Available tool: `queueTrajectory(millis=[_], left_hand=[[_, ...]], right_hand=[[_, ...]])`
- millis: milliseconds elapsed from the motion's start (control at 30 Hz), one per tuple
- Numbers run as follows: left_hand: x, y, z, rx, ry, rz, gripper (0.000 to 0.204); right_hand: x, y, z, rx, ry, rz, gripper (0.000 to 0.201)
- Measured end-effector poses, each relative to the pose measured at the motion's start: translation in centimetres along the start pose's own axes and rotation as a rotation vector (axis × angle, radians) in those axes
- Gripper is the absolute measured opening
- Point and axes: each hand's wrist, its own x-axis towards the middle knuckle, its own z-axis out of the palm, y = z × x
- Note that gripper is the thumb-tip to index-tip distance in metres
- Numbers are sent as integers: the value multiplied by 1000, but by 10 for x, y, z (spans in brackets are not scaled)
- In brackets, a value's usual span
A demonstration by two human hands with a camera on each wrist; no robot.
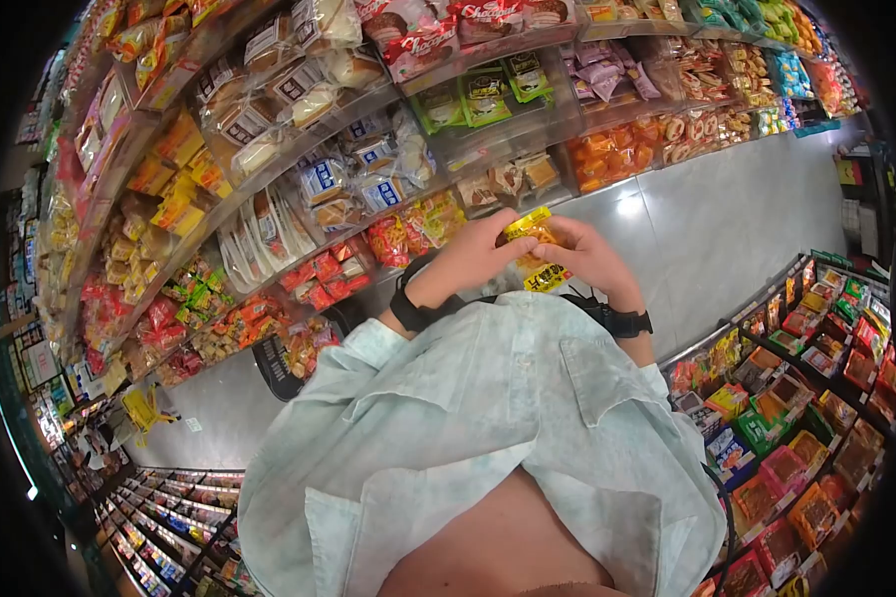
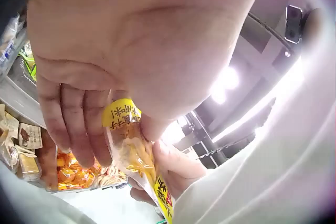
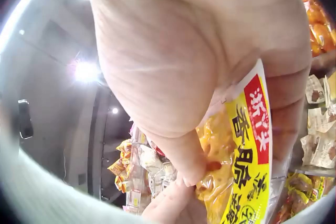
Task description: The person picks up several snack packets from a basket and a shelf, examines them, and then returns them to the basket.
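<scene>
In the head view a small clear snack packet with yellow printed bands (image 1: 530,225) is held in front of the chest between both hands. My left hand (image 1: 468,261) grips its left side. On the other side my right hand (image 1: 599,261) grips it, thumb on the near face. The left wrist view shows the packet (image 2: 134,148) between the left thumb and fingers, its orange-yellow contents visible through the film. Up close in the right wrist view, the packet's label (image 3: 247,155) is yellow with a red block and Chinese characters. The two thumbs meet at the packet.
Tiered clear bins of wrapped snacks curve across the front and left, including white-wrapped cakes (image 1: 334,189), green packets (image 1: 486,95) and orange packets (image 1: 612,154). Another shelf of packaged food (image 1: 786,398) stands at the right. Grey tiled floor (image 1: 707,249) lies between them.
</scene>
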Motion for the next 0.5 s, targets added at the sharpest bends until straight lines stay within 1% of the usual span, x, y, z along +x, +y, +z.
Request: queueTrajectory(millis=[67, 100, 167, 200, 300, 333, 367, 433, 467, 500], left_hand=[[-2, -5, -11, 92, -56, -11, 39], [-3, -7, -18, 144, -81, -14, 40], [-6, -19, -25, 149, -38, 71, 42], [-7, -27, -27, 152, -18, 112, 43], [-13, -52, -28, 208, 48, -84, 43], [-20, -55, -27, 205, 104, -122, 44], [-27, -58, -27, 205, 122, -154, 42], [-45, -57, -29, 210, 163, -234, 38], [-56, -59, -26, 149, 232, -266, 36], [-68, -61, -21, 90, 304, -299, 36]], right_hand=[[4, 6, 9, -6, 27, 64, 37], [7, 5, 15, 30, 48, 41, 36], [13, 6, 27, 105, 87, -6, 36], [18, 11, 28, 69, 123, -40, 35], [26, 27, 29, -25, 211, -103, 34], [29, 28, 28, -53, 228, -111, 34], [33, 27, 27, -80, 241, -122, 34], [43, 26, 30, 34, 229, -33, 30], [48, 28, 33, 88, 211, 20, 28], [55, 32, 37, 69, 176, 9, 27]])
